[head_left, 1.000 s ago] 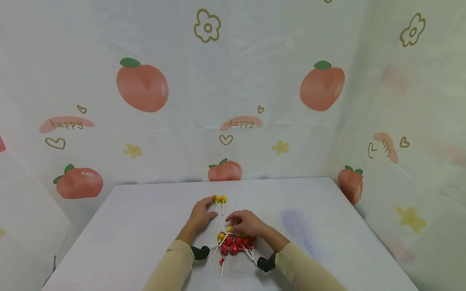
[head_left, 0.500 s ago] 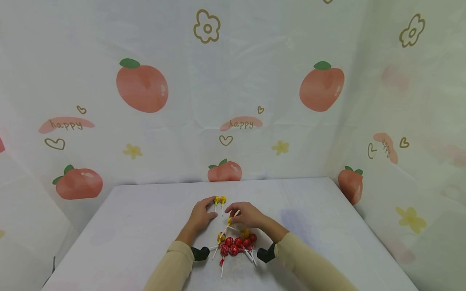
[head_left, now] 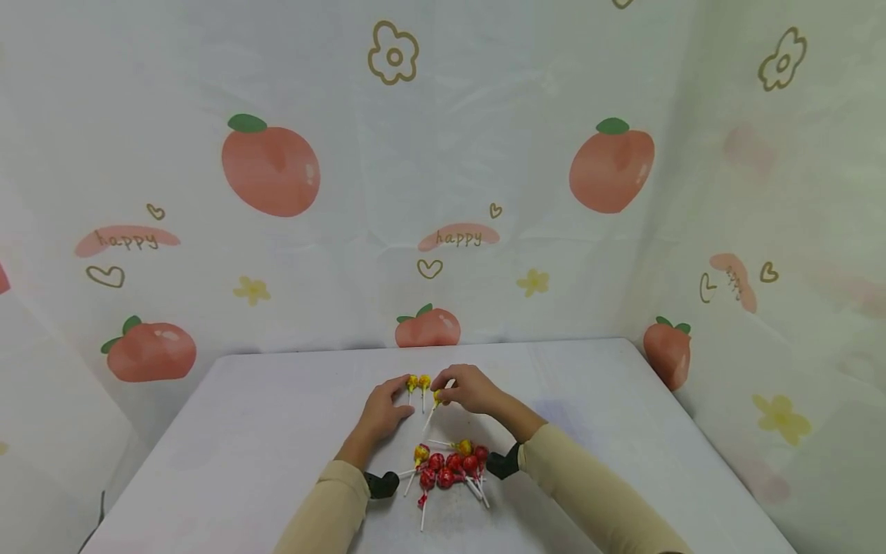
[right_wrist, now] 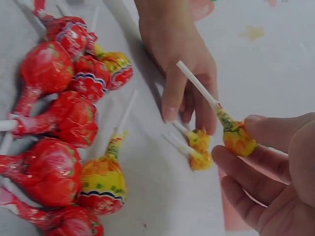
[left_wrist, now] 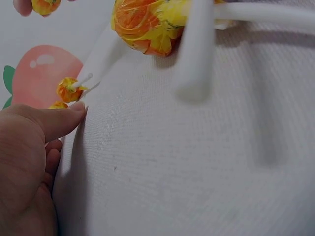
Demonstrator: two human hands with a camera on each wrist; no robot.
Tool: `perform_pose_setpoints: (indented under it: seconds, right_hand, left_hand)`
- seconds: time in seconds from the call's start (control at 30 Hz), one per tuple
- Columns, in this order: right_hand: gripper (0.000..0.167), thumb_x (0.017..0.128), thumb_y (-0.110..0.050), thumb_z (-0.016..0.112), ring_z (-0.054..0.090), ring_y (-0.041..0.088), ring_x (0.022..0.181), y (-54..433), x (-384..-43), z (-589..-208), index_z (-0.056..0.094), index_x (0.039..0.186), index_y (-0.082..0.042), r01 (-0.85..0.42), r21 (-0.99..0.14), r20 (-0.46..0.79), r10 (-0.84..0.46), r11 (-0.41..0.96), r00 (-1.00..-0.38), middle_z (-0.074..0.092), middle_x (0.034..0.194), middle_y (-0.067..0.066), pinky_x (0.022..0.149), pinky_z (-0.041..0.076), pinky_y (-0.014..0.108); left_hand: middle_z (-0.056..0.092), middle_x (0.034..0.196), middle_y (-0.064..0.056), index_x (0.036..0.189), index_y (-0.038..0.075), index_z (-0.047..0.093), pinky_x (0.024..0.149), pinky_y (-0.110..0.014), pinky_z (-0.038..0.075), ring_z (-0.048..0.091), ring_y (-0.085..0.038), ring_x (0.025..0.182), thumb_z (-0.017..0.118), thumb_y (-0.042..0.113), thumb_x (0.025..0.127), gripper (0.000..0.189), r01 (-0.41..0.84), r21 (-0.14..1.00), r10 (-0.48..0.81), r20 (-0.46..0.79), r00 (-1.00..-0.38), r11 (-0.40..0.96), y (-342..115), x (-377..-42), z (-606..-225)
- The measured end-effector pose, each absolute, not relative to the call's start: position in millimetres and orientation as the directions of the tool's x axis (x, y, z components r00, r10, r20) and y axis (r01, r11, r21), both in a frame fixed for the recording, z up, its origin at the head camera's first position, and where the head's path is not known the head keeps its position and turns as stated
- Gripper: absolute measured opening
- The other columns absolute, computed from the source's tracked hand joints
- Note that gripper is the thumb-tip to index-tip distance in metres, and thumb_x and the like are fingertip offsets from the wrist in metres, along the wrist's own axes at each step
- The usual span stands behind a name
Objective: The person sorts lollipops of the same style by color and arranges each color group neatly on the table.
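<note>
In the head view my right hand [head_left: 474,388] pinches a yellow lollipop [head_left: 437,398] by its wrapped head, the stick slanting down to the left. The right wrist view shows that lollipop [right_wrist: 237,139] between thumb and fingers. Two more yellow lollipops [head_left: 424,382] lie side by side near the far part of the table, sticks toward me. My left hand [head_left: 382,410] rests at their left, index fingertip by the nearer head, thumb close to the stick. In the left wrist view the left thumb [left_wrist: 59,120] partly hides one of the pair.
Closer to me lies a pile of red lollipops [head_left: 445,477] with crossing sticks. A yellow-and-red lollipop [head_left: 421,452] is at its left, and another such lollipop [head_left: 464,447] lies at its back. The white table [head_left: 277,431] meets a printed cloth backdrop.
My right hand has lifted the yellow lollipop away from the pile and carried it forward to just right of the pair. The left hand has stayed in place.
</note>
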State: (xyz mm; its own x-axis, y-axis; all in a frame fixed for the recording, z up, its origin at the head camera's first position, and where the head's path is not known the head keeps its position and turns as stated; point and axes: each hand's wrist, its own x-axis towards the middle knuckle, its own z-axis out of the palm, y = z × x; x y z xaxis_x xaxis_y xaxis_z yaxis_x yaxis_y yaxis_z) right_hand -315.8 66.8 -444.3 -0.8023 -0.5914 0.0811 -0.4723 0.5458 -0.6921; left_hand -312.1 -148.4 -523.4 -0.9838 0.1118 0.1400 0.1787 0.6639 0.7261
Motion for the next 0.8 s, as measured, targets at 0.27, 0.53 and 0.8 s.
perform_pose_setpoints:
  seconds: [0.27,0.53,0.8]
  right_hand:
    - [0.016,0.088,-0.007,0.07,0.059,0.014,0.078,66.4,-328.7,-452.1,0.072,0.104,-0.004,-0.475,-0.674,0.163,-0.513,0.566,-0.843,0.067,0.099,0.003,0.066,0.05,0.028]
    - [0.02,0.088,-0.007,0.071,0.059,0.019,0.088,60.3,-339.4,-471.7,0.071,0.108,-0.005,-0.339,-0.713,0.136,-0.354,0.614,-0.925,0.067,0.103,0.004,0.076,0.052,0.033]
    - [0.022,0.087,-0.007,0.072,0.061,0.021,0.091,54.4,-349.4,-491.8,0.07,0.109,-0.005,-0.276,-0.75,0.138,-0.266,0.601,-0.954,0.068,0.103,0.005,0.08,0.052,0.035]
  left_hand:
    - [0.053,0.137,-0.016,0.141,0.008,0.051,0.106,-0.053,0.032,0.044,-0.036,0.13,0.075,0.01,0.086,0.06,0.173,0.727,0.109,0.135,-0.985,0.664,-147.2,-310.4,-521.4]
    - [0.054,0.137,-0.015,0.14,0.008,0.052,0.106,-0.052,0.033,0.044,-0.036,0.13,0.075,0.01,0.085,0.06,0.168,0.729,0.1,0.137,-0.986,0.663,-146.4,-311.7,-523.7]
    - [0.053,0.138,-0.015,0.141,0.008,0.051,0.106,-0.051,0.033,0.045,-0.035,0.13,0.075,0.01,0.085,0.06,0.171,0.737,0.103,0.138,-0.985,0.654,-147.4,-312.0,-523.0]
